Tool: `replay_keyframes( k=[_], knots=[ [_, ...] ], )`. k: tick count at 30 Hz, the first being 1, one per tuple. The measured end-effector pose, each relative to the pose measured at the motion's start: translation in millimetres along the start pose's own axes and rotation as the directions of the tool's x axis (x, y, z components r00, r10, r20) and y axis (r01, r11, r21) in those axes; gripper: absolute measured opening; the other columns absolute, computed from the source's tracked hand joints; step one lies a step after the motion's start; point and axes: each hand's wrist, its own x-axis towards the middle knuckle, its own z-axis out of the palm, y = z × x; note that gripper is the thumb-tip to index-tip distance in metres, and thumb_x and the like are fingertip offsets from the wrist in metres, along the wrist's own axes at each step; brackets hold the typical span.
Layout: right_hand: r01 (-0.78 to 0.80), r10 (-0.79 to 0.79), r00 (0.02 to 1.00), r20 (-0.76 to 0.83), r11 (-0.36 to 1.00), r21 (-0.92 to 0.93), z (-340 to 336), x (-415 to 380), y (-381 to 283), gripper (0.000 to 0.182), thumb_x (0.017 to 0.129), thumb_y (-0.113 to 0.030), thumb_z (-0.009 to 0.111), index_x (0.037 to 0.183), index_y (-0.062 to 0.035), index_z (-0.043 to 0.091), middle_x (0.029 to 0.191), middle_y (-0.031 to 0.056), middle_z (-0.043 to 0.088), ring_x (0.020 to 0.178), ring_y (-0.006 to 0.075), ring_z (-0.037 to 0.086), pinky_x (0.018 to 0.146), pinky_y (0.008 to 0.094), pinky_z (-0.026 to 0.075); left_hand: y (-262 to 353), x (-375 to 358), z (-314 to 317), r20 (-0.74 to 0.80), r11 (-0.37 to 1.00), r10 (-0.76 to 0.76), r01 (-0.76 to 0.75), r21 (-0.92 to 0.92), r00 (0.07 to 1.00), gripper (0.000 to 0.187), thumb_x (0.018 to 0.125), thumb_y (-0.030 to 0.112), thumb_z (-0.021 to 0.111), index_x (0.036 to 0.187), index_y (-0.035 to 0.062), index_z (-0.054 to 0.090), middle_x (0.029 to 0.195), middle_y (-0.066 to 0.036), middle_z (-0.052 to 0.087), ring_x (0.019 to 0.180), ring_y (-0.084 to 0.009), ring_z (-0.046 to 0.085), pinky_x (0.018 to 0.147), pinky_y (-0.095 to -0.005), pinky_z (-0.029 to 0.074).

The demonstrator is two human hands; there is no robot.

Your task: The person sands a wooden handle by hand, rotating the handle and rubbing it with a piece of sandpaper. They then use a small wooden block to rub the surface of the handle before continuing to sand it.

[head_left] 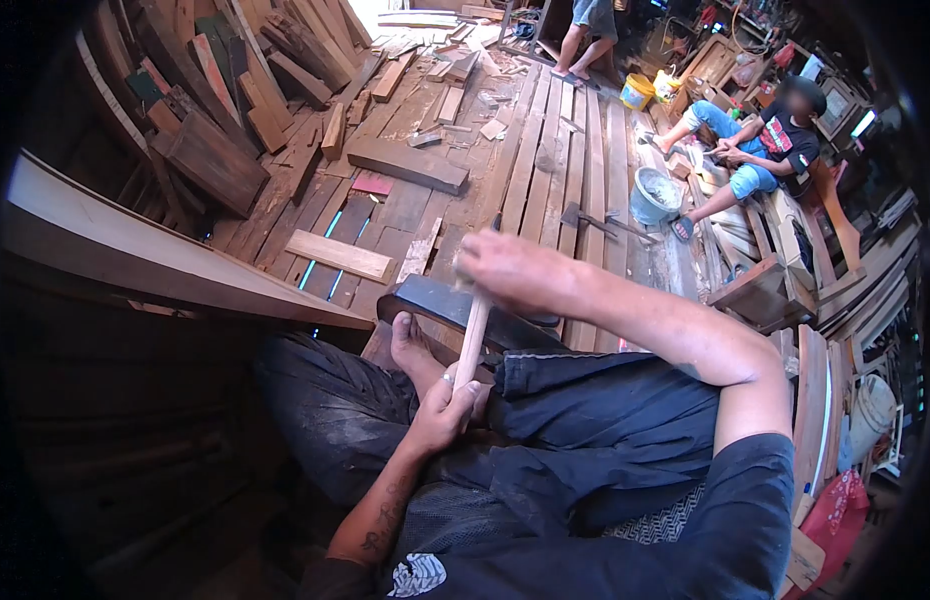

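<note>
My left hand (pixel 445 412) is wrapped round the lower end of a pale wooden stick (pixel 473 340), close to my bare foot. At the stick's upper end is my right hand (pixel 500 265), its fingers curled. A dark tip shows just above the right hand; what tool it belongs to, if any, is hidden. The stick slants upward between the two hands, in front of a dark block (pixel 435 295) on the floor.
Boards lean at the upper left, and loose planks (pixel 410 165) and a pale board (pixel 340 255) lie on the slatted floor. A grey bucket (pixel 657 195) stands near a seated person (pixel 775 145). Another person's legs (pixel 585 45) show at the top.
</note>
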Motion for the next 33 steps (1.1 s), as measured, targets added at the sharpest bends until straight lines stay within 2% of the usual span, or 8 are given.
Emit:
replay_keyframes(
  k=[6, 9, 13, 16, 19, 23, 29, 33],
  knots=[
    [-0.107, 0.067, 0.989, -0.131, 0.938, -0.328, 5, -1, -2, 0.021, 0.082, -0.006, 0.066, 0.101, 0.0009, 0.061, 0.102, 0.0136, 0.06, 0.1, 0.0284, 0.062, 0.084, 0.0401, 0.053, 7, -3, -1, 0.022, 0.996, -0.074, 0.075, -0.046, 0.997, 0.042, 0.108, 0.025, 0.053, 0.142, -0.0013, 0.048, 0.085, 0.004, 0.056, 0.063, -0.0033, 0.047, 0.055, -0.0198, 0.037],
    [0.045, -0.038, 0.998, 0.048, 0.987, -0.152, 3, -1, -21, 0.022, 0.082, -0.007, 0.066, 0.101, 0.001, 0.061, 0.1, 0.0133, 0.061, 0.099, 0.0295, 0.062, 0.083, 0.0409, 0.053, 11, -5, -2, 0.029, 0.992, -0.123, 0.124, -0.026, 0.992, 0.042, 0.108, 0.025, 0.053, 0.142, -0.0013, 0.049, 0.088, 0.003, 0.056, 0.067, -0.0032, 0.047, 0.058, -0.0199, 0.038],
    [0.092, -0.091, 0.994, 0.058, 0.996, -0.003, 5, -5, -35, 0.023, 0.08, -0.01, 0.069, 0.099, 0.0004, 0.061, 0.1, 0.0144, 0.061, 0.099, 0.0317, 0.063, 0.084, 0.0421, 0.054, 4, -3, -1, 0.004, 0.998, -0.068, 0.068, 0.0, 0.998, 0.042, 0.108, 0.025, 0.053, 0.141, -0.0011, 0.049, 0.087, 0.003, 0.057, 0.066, -0.0036, 0.048, 0.058, -0.0202, 0.039],
    [0.01, -0.007, 0.992, 0.123, 1.0, -0.024, -1, -1, -24, 0.025, 0.079, -0.009, 0.071, 0.1, 0.0, 0.061, 0.101, 0.0149, 0.062, 0.1, 0.0319, 0.064, 0.085, 0.0417, 0.054, 2, -1, -2, 0.006, 0.997, -0.07, 0.07, -0.015, 0.998, 0.042, 0.108, 0.025, 0.053, 0.141, -0.001, 0.049, 0.088, 0.003, 0.057, 0.066, -0.0037, 0.048, 0.059, -0.0203, 0.039],
    [-0.052, 0.056, 0.998, 0.012, 0.976, -0.209, -14, -2, -9, 0.028, 0.077, -0.005, 0.071, 0.102, 0.0002, 0.061, 0.103, 0.0154, 0.062, 0.102, 0.0318, 0.064, 0.086, 0.0411, 0.054, 4, -2, -3, 0.015, 0.995, -0.09, 0.091, -0.03, 0.996, 0.042, 0.108, 0.024, 0.054, 0.142, -0.0008, 0.049, 0.087, 0.003, 0.057, 0.066, -0.0036, 0.048, 0.057, -0.0203, 0.039],
    [-0.141, 0.126, 0.989, -0.075, 0.958, -0.249, -12, -6, 3, 0.035, 0.073, -0.002, 0.074, 0.105, 0.0006, 0.059, 0.105, 0.0154, 0.061, 0.102, 0.0311, 0.063, 0.088, 0.0409, 0.054, 5, -1, -4, 0.02, 0.996, -0.082, 0.082, -0.032, 0.996, 0.043, 0.108, 0.024, 0.054, 0.142, -0.0005, 0.049, 0.084, 0.004, 0.056, 0.063, -0.0034, 0.047, 0.055, -0.0205, 0.037],
    [0.028, -0.022, 0.998, 0.058, 0.994, -0.108, -11, -12, -23, 0.041, 0.072, -0.002, 0.077, 0.108, 0.0007, 0.058, 0.106, 0.0134, 0.058, 0.106, 0.0309, 0.06, 0.088, 0.0407, 0.054, 1, -1, -1, -0.008, 0.998, -0.053, 0.053, -0.027, 0.999, 0.041, 0.108, 0.023, 0.054, 0.142, -0.0006, 0.049, 0.081, 0.005, 0.055, 0.06, -0.0032, 0.046, 0.054, -0.0206, 0.037],
    [0.063, -0.06, 0.995, 0.078, 0.997, -0.048, -9, -12, -14, 0.036, 0.081, -0.008, 0.072, 0.114, -0.0038, 0.059, 0.109, 0.0105, 0.057, 0.107, 0.0272, 0.059, 0.088, 0.0395, 0.051, 6, -2, -1, -0.007, 0.997, -0.062, 0.062, -0.045, 0.998, 0.04, 0.108, 0.021, 0.054, 0.141, -0.0012, 0.049, 0.081, 0.005, 0.054, 0.06, -0.0033, 0.047, 0.053, -0.0207, 0.037]
  ],
)
